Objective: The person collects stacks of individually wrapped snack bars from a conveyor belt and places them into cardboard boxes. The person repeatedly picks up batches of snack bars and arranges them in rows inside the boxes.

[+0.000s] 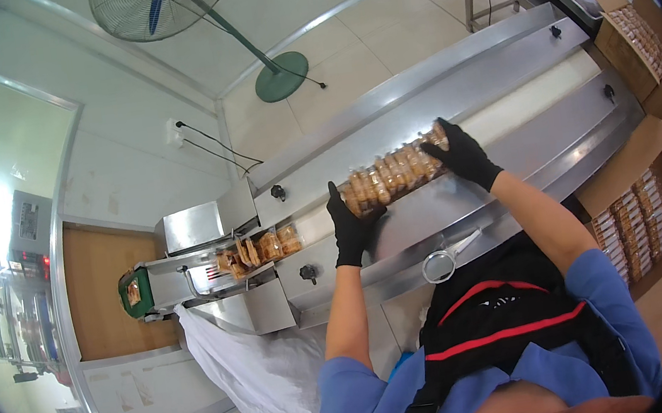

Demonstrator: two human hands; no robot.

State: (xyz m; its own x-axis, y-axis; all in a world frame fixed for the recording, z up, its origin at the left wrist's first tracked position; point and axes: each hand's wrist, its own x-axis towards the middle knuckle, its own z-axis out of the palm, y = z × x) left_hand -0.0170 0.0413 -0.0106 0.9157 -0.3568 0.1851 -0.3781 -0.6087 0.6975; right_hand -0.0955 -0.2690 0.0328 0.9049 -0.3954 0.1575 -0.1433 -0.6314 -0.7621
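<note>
Both gloved hands, left hand [349, 233] at 8 o'clock and right hand [462, 154] at 2, press inward on 1 row of biscuits [393, 171] above the conveyor [503, 113]; uneven squeeze could buckle it.

Matt black fabric gloves on left hand [349, 233] and right hand [462, 156]. Glossy clear plastic wrap around the long row of golden-brown, rough-crusted biscuits [395, 171]. Brushed, dully shining stainless steel along the long grey conveyor machine [498, 80]. Plain matt brown cardboard on the open boxes [634, 158]. Soft, crinkled white plastic sack [257, 375] below. Smooth pale floor tiles [375, 33], faintly glossy.
</note>
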